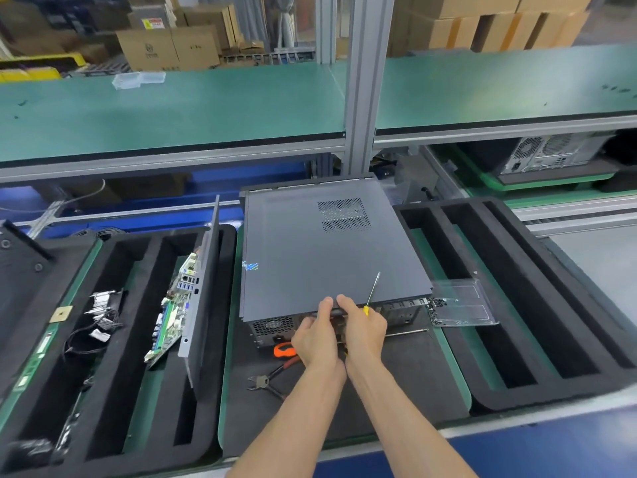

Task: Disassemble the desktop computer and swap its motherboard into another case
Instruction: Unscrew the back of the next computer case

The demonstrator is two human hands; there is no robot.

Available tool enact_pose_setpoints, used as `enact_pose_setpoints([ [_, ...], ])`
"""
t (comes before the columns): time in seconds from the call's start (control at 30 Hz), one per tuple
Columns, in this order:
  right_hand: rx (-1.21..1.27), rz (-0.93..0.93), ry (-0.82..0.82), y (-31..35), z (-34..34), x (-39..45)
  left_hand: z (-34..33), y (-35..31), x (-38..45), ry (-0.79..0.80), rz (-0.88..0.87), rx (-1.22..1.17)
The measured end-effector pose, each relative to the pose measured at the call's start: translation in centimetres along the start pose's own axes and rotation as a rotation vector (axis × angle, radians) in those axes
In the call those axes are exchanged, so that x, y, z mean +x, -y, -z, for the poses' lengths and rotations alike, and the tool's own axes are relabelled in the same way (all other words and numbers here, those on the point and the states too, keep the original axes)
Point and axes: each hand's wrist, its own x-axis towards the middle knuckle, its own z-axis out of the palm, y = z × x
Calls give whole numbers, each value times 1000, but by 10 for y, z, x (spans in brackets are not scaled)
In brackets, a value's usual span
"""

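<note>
Both hands at the near edge of the desktop case

The case point(331, 250) lies flat at the surface's middle, long axis near-to-far, rear panel nearest; left hand point(315, 334) grips its lid handle, right hand point(363, 329) likewise, also holding a screwdriver point(372, 294) pointing far.

The computer case point(331, 250) has a dark grey side panel with two patches of fine perforated holes and a small iridescent sticker point(250, 266). The screwdriver point(371, 295) has a yellow handle. The pliers point(275, 367) have orange-red grips. The motherboard point(172, 305) is green with blue ports. The foam trays point(517, 305) are black, on green mats. The upper shelf point(172, 108) is teal-green.
</note>
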Motion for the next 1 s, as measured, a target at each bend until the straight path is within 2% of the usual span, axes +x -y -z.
enact_pose_setpoints([
  [0.17,16,24,36,5,4,-6,8,-7,-1,27,-125,75],
  [0.33,12,57,64,19,1,-12,2,-28,-9,-39,-197,41],
  [0.4,23,53,78,23,2,-13,-6,-34,-17,-31,-162,-34],
  [0.57,74,38,101,29,7,-12,-20,-47,-29,164,6,-300],
  [0.67,266,2,56,38,16,-4,-20,-54,-28,208,-6,-356],
  [0.77,384,29,-72,51,29,7,-15,-59,-21,217,1,-367],
  [0.9,251,78,-222,69,41,22,-11,-66,-11,231,-6,-358],
  [1.0,195,143,-200,77,47,28,-9,-75,-3,230,-46,-333],
])
